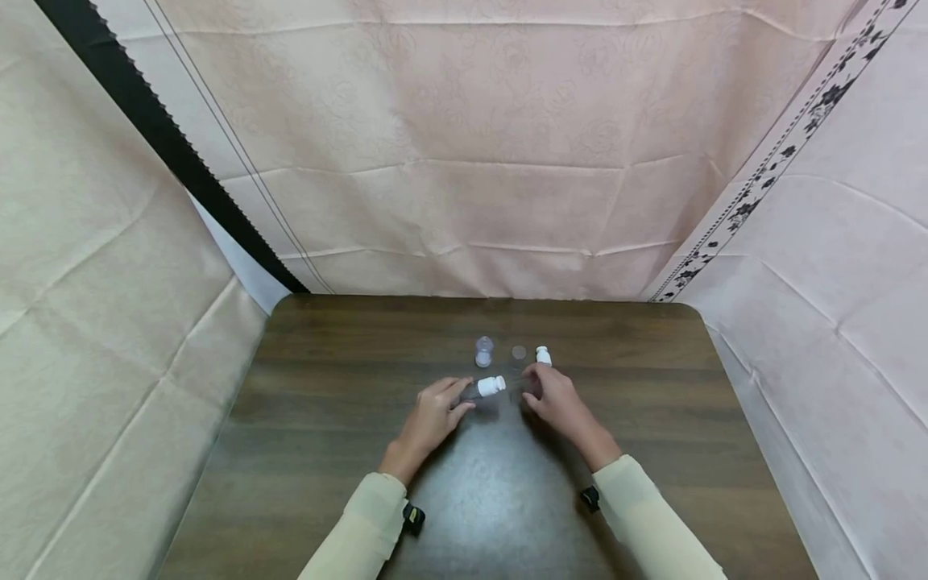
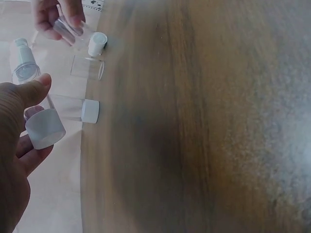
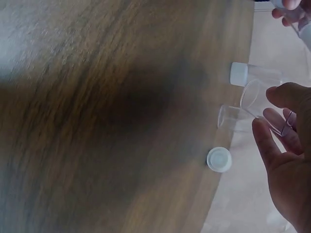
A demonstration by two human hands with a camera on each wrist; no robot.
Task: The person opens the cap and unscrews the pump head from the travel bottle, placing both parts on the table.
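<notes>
My left hand [image 1: 432, 412] grips a small clear bottle fitted with a white pump top [image 1: 491, 386], which points toward the right hand in the head view. In the left wrist view the bottle's white base [image 2: 46, 129] sticks out below the thumb. My right hand [image 1: 560, 400] pinches a clear open-ended cap [image 3: 251, 97] between thumb and fingers, its round rim showing in the right wrist view. The two hands are close together but apart, with the cap to the right of the pump top.
Beyond the hands on the wooden table [image 1: 326, 419] are a clear bottle with a white base [image 3: 238, 74], another clear cap [image 3: 229, 117] and a white pump top [image 1: 543, 354]. Pale cloth [image 1: 507, 145] hangs behind the table and at both sides.
</notes>
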